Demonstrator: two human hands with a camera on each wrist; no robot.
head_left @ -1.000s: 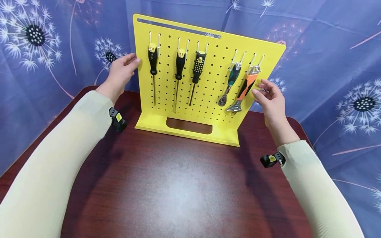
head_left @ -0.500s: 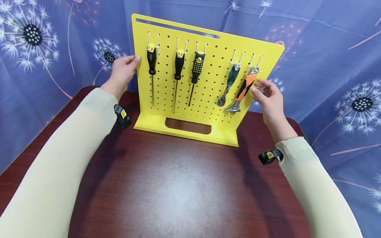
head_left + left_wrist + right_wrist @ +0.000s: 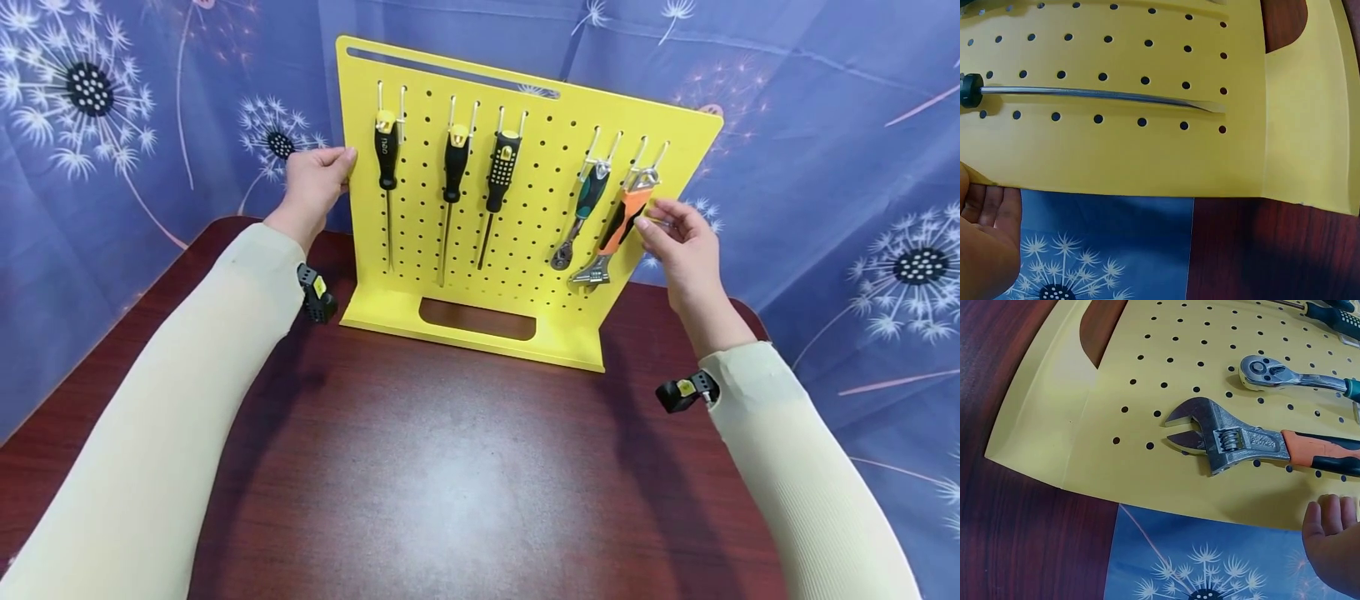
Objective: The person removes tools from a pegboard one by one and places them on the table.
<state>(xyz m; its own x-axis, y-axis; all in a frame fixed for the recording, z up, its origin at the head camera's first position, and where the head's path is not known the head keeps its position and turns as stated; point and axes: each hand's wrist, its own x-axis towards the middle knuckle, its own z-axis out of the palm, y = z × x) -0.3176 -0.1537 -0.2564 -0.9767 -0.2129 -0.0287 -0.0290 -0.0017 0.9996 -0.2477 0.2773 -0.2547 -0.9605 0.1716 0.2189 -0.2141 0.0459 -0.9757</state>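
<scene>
Hands: L point(image 3: 311, 187) pinches pegbd point(image 3: 527, 221), R point(image 3: 686, 243) half-curled, hold unclear | adj. wrench point(image 3: 617, 229) by R | curtain point(image 3: 795, 183) bhnd

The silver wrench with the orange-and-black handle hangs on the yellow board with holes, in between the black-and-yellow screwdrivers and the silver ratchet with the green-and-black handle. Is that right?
Not quite: the silver wrench with the orange-and-black handle hangs on the yellow board with holes, but to the right of the silver ratchet with the green-and-black handle. The head view shows this.

Yellow perforated pegboard point(image 3: 534, 221), standing upright, long slot near its top edge, on a dark reddish-brown tabletop point(image 3: 420, 467)
</scene>
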